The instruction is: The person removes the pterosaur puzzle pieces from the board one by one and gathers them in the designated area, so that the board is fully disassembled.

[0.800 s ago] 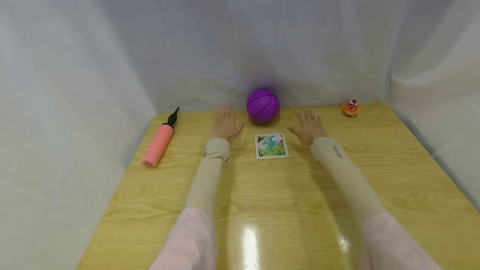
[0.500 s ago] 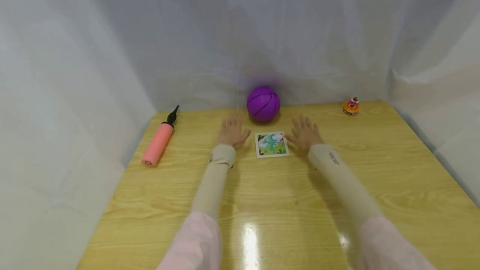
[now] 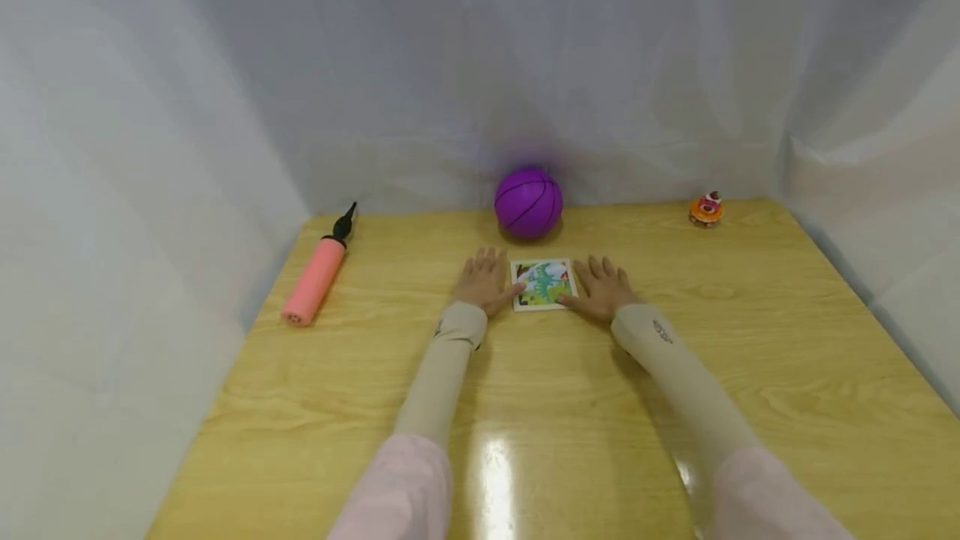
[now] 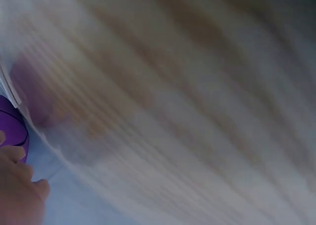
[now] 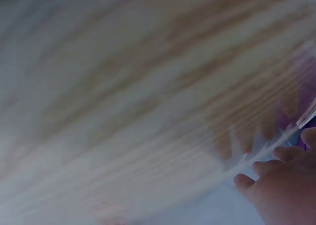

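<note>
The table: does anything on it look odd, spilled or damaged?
Nothing stands out. The dinosaur picture lies between the left hand and right hand; the purple ball, pink pump and small toy rest on the table, no spill showing.

Part of the left hand (image 4: 19, 200) shows, its fingers before a black-lined purple ball (image 4: 12, 120). Above the fingertips runs a thin white edge (image 4: 10, 90); right of them, pale sheeting (image 4: 74, 198) meets the blurred wood-grain table (image 4: 177, 101).
</note>
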Demonstrator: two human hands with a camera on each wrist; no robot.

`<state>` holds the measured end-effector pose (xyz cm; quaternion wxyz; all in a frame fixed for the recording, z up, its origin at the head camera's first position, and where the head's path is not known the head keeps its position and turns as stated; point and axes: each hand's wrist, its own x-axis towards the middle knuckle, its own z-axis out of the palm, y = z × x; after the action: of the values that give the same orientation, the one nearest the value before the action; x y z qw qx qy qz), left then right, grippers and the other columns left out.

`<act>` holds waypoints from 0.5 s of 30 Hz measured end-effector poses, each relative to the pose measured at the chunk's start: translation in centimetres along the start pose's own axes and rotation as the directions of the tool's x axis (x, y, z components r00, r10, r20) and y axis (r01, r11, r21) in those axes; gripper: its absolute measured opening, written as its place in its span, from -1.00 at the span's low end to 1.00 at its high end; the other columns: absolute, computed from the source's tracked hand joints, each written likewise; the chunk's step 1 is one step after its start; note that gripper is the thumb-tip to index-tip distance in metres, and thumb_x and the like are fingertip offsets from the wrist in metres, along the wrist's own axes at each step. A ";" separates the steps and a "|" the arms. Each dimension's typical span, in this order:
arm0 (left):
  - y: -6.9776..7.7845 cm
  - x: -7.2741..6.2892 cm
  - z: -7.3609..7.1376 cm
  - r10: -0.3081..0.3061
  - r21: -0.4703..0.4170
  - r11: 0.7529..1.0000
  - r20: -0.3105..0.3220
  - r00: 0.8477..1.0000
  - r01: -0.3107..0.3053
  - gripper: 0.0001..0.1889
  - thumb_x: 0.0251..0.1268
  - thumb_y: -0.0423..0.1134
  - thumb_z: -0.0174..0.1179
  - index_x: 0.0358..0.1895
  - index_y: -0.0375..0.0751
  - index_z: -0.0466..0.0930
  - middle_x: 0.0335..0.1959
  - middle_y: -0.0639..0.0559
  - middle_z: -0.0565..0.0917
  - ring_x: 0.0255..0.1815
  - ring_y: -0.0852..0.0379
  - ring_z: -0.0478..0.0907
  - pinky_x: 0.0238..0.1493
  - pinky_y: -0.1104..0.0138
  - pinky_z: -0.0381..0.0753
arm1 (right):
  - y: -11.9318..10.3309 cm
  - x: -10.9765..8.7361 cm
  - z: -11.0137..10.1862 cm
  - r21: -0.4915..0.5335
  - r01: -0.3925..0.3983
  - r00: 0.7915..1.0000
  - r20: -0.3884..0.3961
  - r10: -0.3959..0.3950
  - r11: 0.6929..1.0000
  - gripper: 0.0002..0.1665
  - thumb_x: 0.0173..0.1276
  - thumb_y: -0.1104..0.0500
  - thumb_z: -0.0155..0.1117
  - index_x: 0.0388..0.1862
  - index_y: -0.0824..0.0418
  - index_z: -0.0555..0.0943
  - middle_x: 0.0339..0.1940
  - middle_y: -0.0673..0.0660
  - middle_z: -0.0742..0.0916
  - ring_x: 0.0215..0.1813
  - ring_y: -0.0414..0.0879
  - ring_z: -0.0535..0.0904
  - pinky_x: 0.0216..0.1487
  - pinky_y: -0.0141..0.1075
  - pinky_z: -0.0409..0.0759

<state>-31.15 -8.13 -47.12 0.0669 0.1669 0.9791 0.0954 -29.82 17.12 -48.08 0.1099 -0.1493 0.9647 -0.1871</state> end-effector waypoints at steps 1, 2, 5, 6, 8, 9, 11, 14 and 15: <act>0.1 -0.1 0.0 0.000 -0.002 1.000 0.014 1.000 0.000 -0.12 0.43 0.31 -0.16 0.57 -0.21 -0.14 0.60 -0.23 -0.07 0.63 -0.15 -0.22 0.62 0.05 -0.21 | 0.0 0.0 0.0 -0.004 0.005 1.000 0.003 -0.005 1.000 0.09 0.37 -0.42 -0.04 0.60 0.22 -0.06 0.59 0.41 -0.04 0.59 0.40 -0.27 0.53 0.28 -0.31; 0.2 -0.1 -0.1 -0.003 0.000 1.000 0.032 0.999 0.003 -0.11 0.42 0.33 -0.16 0.58 -0.20 -0.14 0.60 -0.22 -0.07 0.63 -0.15 -0.23 0.62 0.06 -0.22 | 0.0 0.1 0.1 -0.007 0.006 1.000 0.010 -0.006 1.000 0.09 0.36 -0.42 -0.04 0.60 0.21 -0.07 0.59 0.41 -0.04 0.59 0.40 -0.26 0.53 0.28 -0.31; 0.4 -0.3 -0.2 -0.018 -0.004 1.000 0.090 0.996 0.018 -0.07 0.37 0.37 -0.12 0.58 -0.15 -0.15 0.60 -0.20 -0.08 0.63 -0.14 -0.26 0.62 0.08 -0.26 | 0.1 0.3 0.2 -0.010 0.007 0.999 0.032 -0.007 1.000 0.11 0.35 -0.43 -0.04 0.60 0.19 -0.09 0.60 0.40 -0.05 0.59 0.40 -0.27 0.54 0.27 -0.31; 0.4 -0.4 -0.2 -0.023 0.003 1.000 0.107 0.994 0.023 -0.06 0.35 0.38 -0.10 0.58 -0.14 -0.15 0.60 -0.19 -0.08 0.63 -0.14 -0.26 0.62 0.08 -0.26 | 0.1 0.4 0.2 -0.011 0.005 0.999 0.040 -0.004 1.000 0.11 0.35 -0.44 -0.05 0.61 0.18 -0.11 0.60 0.39 -0.06 0.59 0.39 -0.27 0.54 0.27 -0.32; 0.5 -0.5 -0.3 -0.031 0.014 0.999 0.129 0.991 0.029 -0.04 0.33 0.40 -0.08 0.58 -0.12 -0.15 0.61 -0.18 -0.08 0.63 -0.13 -0.26 0.62 0.09 -0.26 | 0.1 0.4 0.2 -0.008 0.001 0.999 0.052 0.000 1.000 0.12 0.35 -0.44 -0.04 0.61 0.18 -0.12 0.60 0.39 -0.07 0.59 0.38 -0.27 0.54 0.26 -0.33; 0.5 -0.6 -0.3 -0.031 0.018 0.999 0.133 0.991 0.029 -0.03 0.32 0.40 -0.07 0.58 -0.12 -0.15 0.61 -0.18 -0.08 0.63 -0.13 -0.26 0.62 0.09 -0.25 | 0.1 0.4 0.2 -0.007 0.000 0.999 0.055 0.000 1.000 0.12 0.34 -0.44 -0.04 0.61 0.17 -0.12 0.60 0.39 -0.07 0.59 0.38 -0.27 0.54 0.25 -0.33; 0.5 -0.8 -0.4 -0.030 0.027 0.999 0.143 0.989 0.026 -0.02 0.30 0.41 -0.05 0.59 -0.11 -0.16 0.61 -0.17 -0.08 0.64 -0.13 -0.26 0.62 0.09 -0.24 | 0.0 0.3 0.2 -0.004 -0.003 0.998 0.061 0.003 1.000 0.13 0.33 -0.45 -0.02 0.61 0.17 -0.12 0.60 0.38 -0.08 0.59 0.38 -0.28 0.54 0.25 -0.33; 0.4 -1.0 -0.4 -0.025 0.019 1.000 0.158 0.987 0.023 -0.02 0.29 0.42 -0.06 0.59 -0.06 -0.16 0.61 -0.17 -0.10 0.64 -0.13 -0.28 0.62 0.09 -0.25 | -0.1 0.2 0.2 -0.007 -0.005 0.998 0.067 0.006 1.000 0.14 0.32 -0.45 -0.01 0.61 0.16 -0.12 0.60 0.39 -0.08 0.59 0.38 -0.27 0.55 0.25 -0.32; 0.4 -1.0 -0.3 -0.024 0.014 1.000 0.162 0.986 0.022 -0.03 0.29 0.43 -0.07 0.59 -0.04 -0.17 0.61 -0.16 -0.11 0.64 -0.13 -0.29 0.62 0.08 -0.26 | -0.1 0.2 0.2 -0.004 -0.004 0.998 0.069 0.004 1.000 0.14 0.32 -0.45 -0.01 0.61 0.16 -0.12 0.60 0.39 -0.08 0.59 0.38 -0.27 0.54 0.25 -0.32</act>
<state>-30.14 -8.20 -46.61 0.1465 0.1634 0.9728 0.0746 -29.95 16.90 -48.27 0.1434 -0.1539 0.9609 -0.1800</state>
